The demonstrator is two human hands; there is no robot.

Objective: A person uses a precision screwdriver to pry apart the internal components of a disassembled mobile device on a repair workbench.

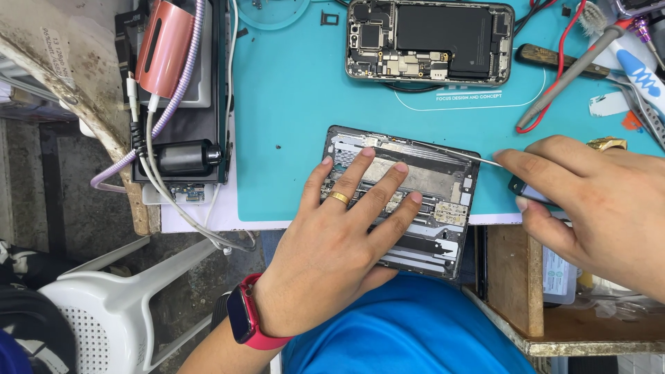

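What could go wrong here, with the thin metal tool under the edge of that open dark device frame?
1. The thin metal pry tool held by the right hand sits at the top edge of the open dark device frame; a slip might gouge the exposed parts or jab the left hand pressing flat on it.
2. The frame overhangs the teal work mat and the table edge, so pressing down may tip it.
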